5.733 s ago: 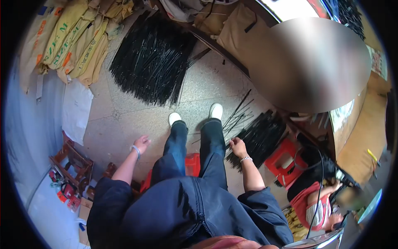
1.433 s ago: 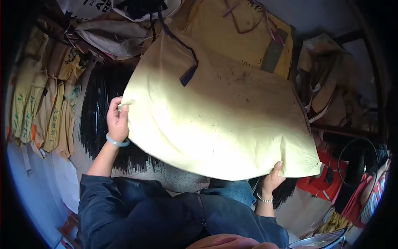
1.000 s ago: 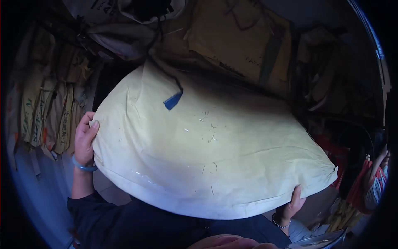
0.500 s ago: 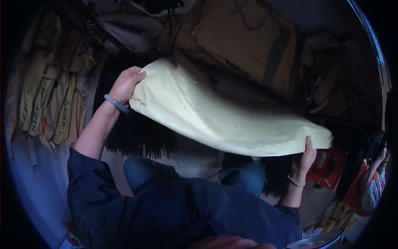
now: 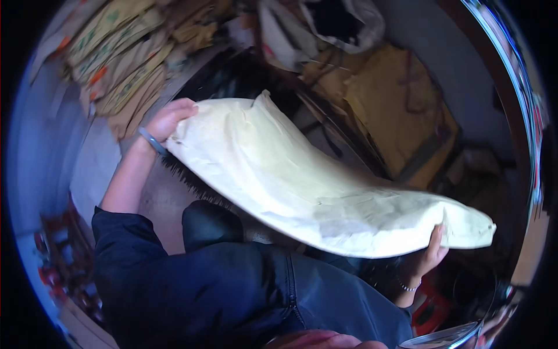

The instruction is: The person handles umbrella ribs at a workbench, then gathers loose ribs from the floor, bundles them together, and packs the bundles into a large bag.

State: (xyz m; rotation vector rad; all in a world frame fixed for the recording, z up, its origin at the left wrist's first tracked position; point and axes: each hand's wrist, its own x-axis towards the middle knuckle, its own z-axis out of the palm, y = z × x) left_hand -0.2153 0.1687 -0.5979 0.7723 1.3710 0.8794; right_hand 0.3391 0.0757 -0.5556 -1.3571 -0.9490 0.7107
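Observation:
A large pale yellow cloth (image 5: 279, 168) stretches between my two hands, sagging in the middle, above my lap. My left hand (image 5: 170, 118), with a bangle at the wrist, grips its upper left corner. On the right, my right hand (image 5: 433, 251) pinches the lower edge with the thumb on top; its other fingers are partly hidden. The cloth's right end hangs a little past that hand. Beneath the cloth's left part, a pile of thin black strips (image 5: 224, 75) lies on the floor, partly covered.
Printed yellow sacks (image 5: 116, 52) lie at the upper left. A brown-yellow folded sack (image 5: 401, 104) leans at the upper right, near an open white bag (image 5: 372, 26). A red stool (image 5: 430, 308) stands at the lower right. Wooden furniture (image 5: 64, 250) is at the left.
Earlier my hands were empty; now both hold the cloth. Since half a second ago the view has turned, the cloth's right side sits lower in it, and the picture is brighter.

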